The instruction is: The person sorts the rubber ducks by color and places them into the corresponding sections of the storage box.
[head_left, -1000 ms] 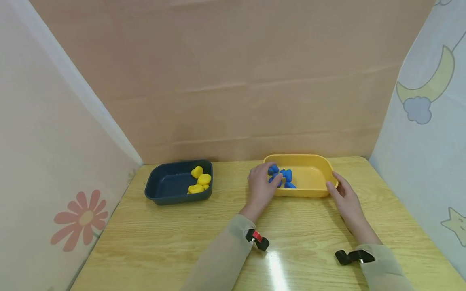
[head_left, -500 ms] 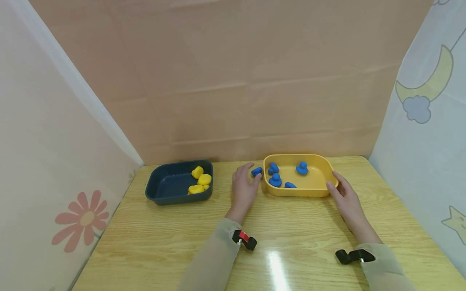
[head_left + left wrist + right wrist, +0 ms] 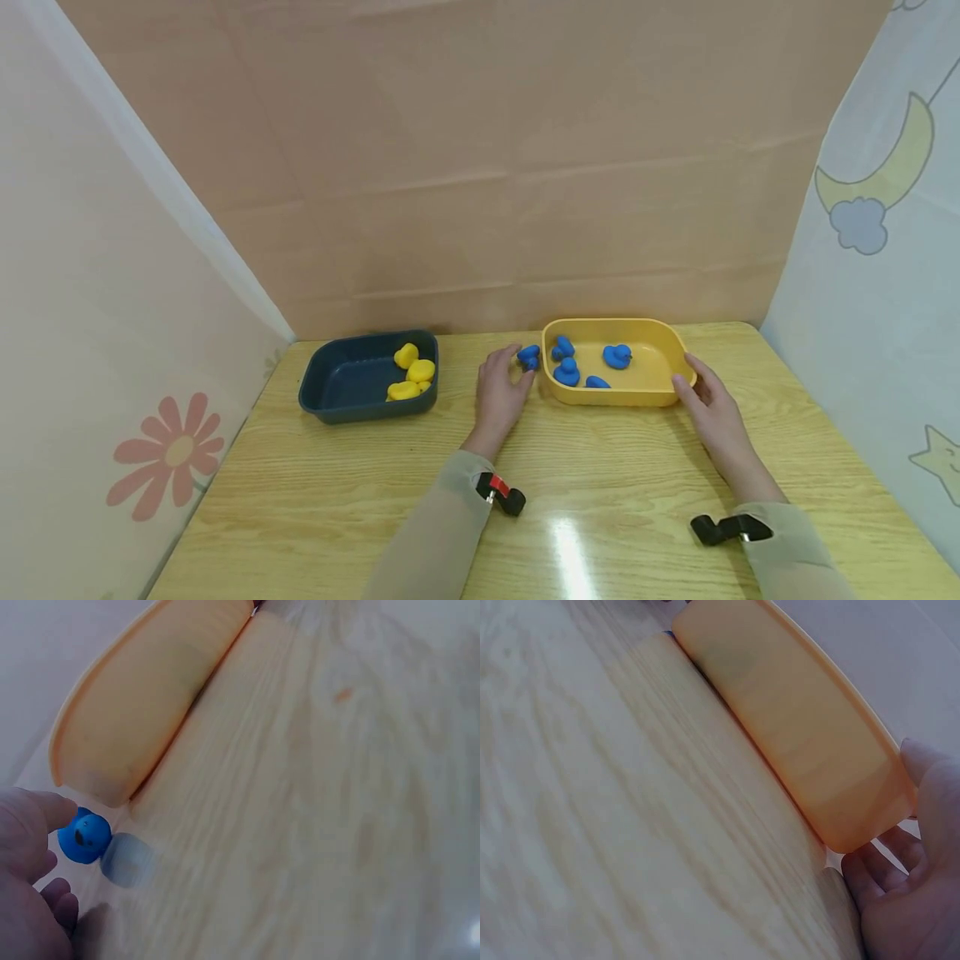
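A blue rubber duck (image 3: 528, 357) lies on the table just left of the yellow tray (image 3: 622, 398). My left hand (image 3: 498, 396) is beside that duck, its thumb and forefinger parted and the fingertips right at it. In the left wrist view, the thumb overlaps the duck (image 3: 86, 840), whose face points toward the camera. My right hand (image 3: 716, 412) holds the right end of the tray, thumb at the near side and fingers around the end wall. The right wrist view shows this grip on the tray (image 3: 802, 735) too. Several more blue ducks (image 3: 617, 357) are inside the tray.
A dark blue tray (image 3: 322, 412) stands at the back left, with several yellow ducks (image 3: 402, 390) along its right side. A brown backdrop (image 3: 480, 250) rises behind the wooden table (image 3: 600, 483), and patterned white sheets hang at both sides.
My left hand has moved left out of the yellow tray. One blue duck is now on the table outside it, and another has shifted toward the tray's middle. The right hand has stayed put.
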Demonstrator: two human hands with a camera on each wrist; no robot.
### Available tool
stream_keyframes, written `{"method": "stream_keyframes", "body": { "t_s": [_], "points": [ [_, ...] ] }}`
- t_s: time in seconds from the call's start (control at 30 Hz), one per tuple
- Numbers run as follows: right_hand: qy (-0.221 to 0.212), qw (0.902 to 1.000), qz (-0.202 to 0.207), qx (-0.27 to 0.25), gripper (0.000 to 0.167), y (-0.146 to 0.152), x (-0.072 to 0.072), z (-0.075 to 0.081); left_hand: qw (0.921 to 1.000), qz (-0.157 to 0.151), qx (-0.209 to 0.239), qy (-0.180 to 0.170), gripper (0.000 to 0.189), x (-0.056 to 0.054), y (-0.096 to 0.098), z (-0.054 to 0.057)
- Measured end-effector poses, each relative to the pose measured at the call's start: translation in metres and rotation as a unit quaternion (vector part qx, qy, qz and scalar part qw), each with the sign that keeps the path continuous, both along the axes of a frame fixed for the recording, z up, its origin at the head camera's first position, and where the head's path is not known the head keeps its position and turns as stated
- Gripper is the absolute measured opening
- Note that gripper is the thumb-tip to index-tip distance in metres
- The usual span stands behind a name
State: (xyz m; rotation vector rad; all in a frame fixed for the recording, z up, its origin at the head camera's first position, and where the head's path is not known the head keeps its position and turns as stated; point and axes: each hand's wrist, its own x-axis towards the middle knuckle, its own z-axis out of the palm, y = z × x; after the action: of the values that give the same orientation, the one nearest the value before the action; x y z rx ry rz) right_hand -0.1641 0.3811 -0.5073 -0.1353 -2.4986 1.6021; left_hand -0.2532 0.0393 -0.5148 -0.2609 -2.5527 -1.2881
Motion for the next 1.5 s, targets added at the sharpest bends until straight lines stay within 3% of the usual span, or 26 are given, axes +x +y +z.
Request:
{"method": "stream_keyframes", "body": {
  "t_s": [0.3,0.53,1.07,1.5],
  "points": [
    [-0.008,1.0000,-0.002,0.005,0.077,-0.001,0.001,0.002,0.9994,0.010,-0.031,-0.012,0.051,-0.008,0.004,-0.007],
    [-0.010,0.9999,-0.002,0.003,0.078,-0.002,0.002,0.003,0.9976,0.024,-0.064,-0.013,0.053,-0.011,0.009,-0.006],
    [-0.013,0.9999,-0.001,0.000,0.079,-0.003,0.001,0.004,0.9943,0.047,-0.092,-0.027,0.055,-0.015,0.014,-0.006],
    [-0.012,0.9999,0.002,-0.002,0.079,-0.003,0.001,0.004,0.9909,0.057,-0.120,-0.018,0.053,-0.015,0.017,-0.005]
  ]
}}
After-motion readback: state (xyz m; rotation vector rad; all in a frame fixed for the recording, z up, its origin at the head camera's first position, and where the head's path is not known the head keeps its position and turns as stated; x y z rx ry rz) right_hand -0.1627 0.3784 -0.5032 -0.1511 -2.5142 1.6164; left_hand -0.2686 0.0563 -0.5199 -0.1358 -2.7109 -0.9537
